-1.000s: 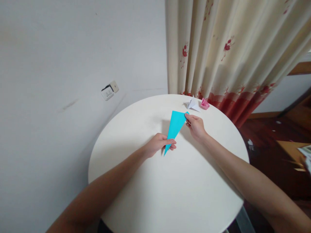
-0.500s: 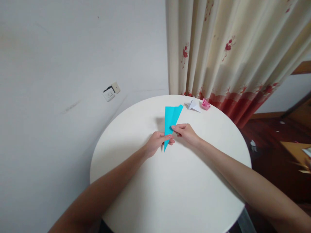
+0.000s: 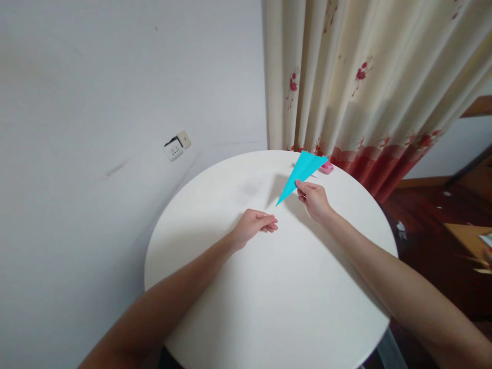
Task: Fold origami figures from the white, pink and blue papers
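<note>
Our right hand (image 3: 314, 199) pinches the blue paper (image 3: 302, 173), long axis pointing down-left toward our left hand (image 3: 253, 226), fingers loosely curled, seemingly empty, near the tip.

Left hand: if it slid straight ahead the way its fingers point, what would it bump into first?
Probably the right hand. The left hand points right across the bare white table, below the blue folded paper's tip; depth is unclear.

Near half of the table (image 3: 269, 307) gives you open passage. Far edge is crowded: pink paper piece (image 3: 327, 167) just beside the curtain (image 3: 346, 102), blue paper (image 3: 302, 171) held above it.
</note>
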{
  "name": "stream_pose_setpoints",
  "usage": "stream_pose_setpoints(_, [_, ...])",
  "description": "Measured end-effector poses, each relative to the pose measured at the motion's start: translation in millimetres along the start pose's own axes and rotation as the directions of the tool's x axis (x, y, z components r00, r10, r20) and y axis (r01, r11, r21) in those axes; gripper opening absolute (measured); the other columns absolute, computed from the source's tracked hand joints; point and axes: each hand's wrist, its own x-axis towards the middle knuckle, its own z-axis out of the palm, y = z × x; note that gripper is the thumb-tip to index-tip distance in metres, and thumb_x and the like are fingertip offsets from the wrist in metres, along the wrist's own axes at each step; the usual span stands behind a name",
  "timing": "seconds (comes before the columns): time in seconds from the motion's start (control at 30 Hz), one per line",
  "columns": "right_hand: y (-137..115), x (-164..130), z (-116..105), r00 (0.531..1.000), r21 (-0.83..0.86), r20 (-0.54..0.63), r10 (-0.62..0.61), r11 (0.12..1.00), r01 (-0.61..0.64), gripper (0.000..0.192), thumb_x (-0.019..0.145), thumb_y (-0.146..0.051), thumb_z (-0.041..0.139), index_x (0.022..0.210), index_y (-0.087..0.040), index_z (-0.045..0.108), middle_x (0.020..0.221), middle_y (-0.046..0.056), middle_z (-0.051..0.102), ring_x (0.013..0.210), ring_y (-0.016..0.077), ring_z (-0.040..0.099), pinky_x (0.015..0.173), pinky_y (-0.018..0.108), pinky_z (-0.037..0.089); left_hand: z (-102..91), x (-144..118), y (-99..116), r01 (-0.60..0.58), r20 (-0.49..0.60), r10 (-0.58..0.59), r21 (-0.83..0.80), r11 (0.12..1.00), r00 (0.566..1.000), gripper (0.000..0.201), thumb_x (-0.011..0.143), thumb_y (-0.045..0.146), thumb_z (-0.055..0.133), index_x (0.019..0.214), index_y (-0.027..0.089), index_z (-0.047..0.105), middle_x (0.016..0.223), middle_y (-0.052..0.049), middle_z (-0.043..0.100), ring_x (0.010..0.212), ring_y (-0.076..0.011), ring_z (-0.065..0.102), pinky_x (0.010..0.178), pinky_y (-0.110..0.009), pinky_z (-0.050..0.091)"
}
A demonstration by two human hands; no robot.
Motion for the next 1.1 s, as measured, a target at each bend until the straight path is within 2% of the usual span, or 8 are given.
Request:
stream_pose_setpoints(0.1, [-2,7,-9,0.999,0.042,-0.047,-0.006,0.999,0.008,0.043,0.057,-0.052,0.085,0.056,-0.019,0.058,0.059,-0.001,0.051,0.055,0.0099,0.038,0.049,0.026,0.028,-0.7,1,-2,-0.008,-0.037,0.008,0.003,1.0,0.999,0.038,0.076,0.05,0.072,0.082,0.012,0.075,0.079,-0.011,0.075,0.069,-0.016,0.066,0.069,-0.029,0.048])
stream_pose_setpoints(0.2, [-1,5,-8,1.0,0.043,-0.013,-0.005,0.999,0.006,0.043,0.06,-0.051,0.084,0.054,-0.019,0.057,0.058,-0.002,0.051,0.054,0.0099,0.038,0.05,0.026,0.029,-1.3,2,-2,-0.05,-0.124,0.048,-0.013,0.999,0.991,0.04,0.079,0.052,0.068,0.083,0.013,0.073,0.082,-0.011,0.074,0.069,-0.0151,0.065,0.067,-0.028,0.047])
stream_pose_setpoints(0.3, [3,-5,2,0.998,0.011,0.058,0.001,1.0,-0.002,0.045,0.062,-0.055,0.082,0.053,-0.019,0.056,0.056,-0.002,0.05,0.053,0.0102,0.038,0.051,0.027,0.03,0.4,2,3,-0.135,-0.203,0.127,-0.026,0.991,0.971,0.044,0.081,0.053,0.065,0.1,0.014,0.069,0.092,-0.011,0.074,0.075,-0.0159,0.066,0.067,-0.027,0.048])
stream_pose_setpoints(0.4, [7,-18,15,0.989,-0.022,0.145,-0.004,1.0,0.007,0.046,0.066,-0.058,0.078,0.053,-0.019,0.056,0.054,-0.002,0.049,0.053,0.0105,0.038,0.052,0.027,0.03,3.9,2,7,-0.241,-0.219,0.228,-0.034,0.97,0.949,0.049,0.08,0.052,0.067,0.115,0.018,0.058,0.093,-0.008,0.073,0.077,-0.0166,0.067,0.067,-0.027,0.049])
stream_pose_setpoints(0.57, [12,-35,30,0.972,-0.04,0.23,0.044,0.999,-0.036,0.043,0.067,-0.057,0.077,0.055,-0.018,0.063,0.056,-0.001,0.054,0.054,0.0114,0.042,0.053,0.027,0.032,7.4,3,10,-0.355,-0.227,0.332,-0.068,0.933,0.916,0.044,0.079,0.041,0.072,0.112,0.02,0.052,0.085,-0.003,0.071,0.076,-0.0161,0.068,0.071,-0.028,0.051])
stream_pose_setpoints(0.67, [15,-41,35,0.969,-0.048,0.235,0.082,0.996,-0.073,0.043,0.066,-0.057,0.078,0.055,-0.018,0.064,0.056,0.0,0.056,0.054,0.0114,0.043,0.054,0.027,0.034,6.2,5,8,-0.388,-0.245,0.365,-0.052,0.92,0.898,0.037,0.078,0.036,0.073,0.106,0.019,0.057,0.09,-0.005,0.072,0.082,-0.0177,0.069,0.078,-0.03,0.053])
stream_pose_setpoints(0.83, [21,-42,36,0.962,-0.068,0.257,0.093,0.995,-0.078,0.042,0.067,-0.057,0.078,0.057,-0.017,0.066,0.054,-0.001,0.056,0.053,0.0108,0.042,0.053,0.026,0.032,3.0,6,1,-0.361,-0.26,0.372,0.092,0.928,0.891,0.029,0.079,0.038,0.07,0.097,0.016,0.073,0.099,-0.009,0.074,0.09,-0.0199,0.069,0.084,-0.03,0.052])
stream_pose_setpoints(1.1, [26,-39,32,0.94,-0.079,0.34,0.011,0.997,0.017,0.043,0.073,-0.059,0.072,0.064,-0.017,0.068,0.057,0.0,0.057,0.054,0.0115,0.042,0.053,0.027,0.031,-0.5,8,3,-0.367,-0.275,0.369,0.064,0.928,0.888,0.03,0.077,0.036,0.072,0.099,0.015,0.074,0.098,-0.009,0.075,0.086,-0.0199,0.07,0.081,-0.03,0.053])
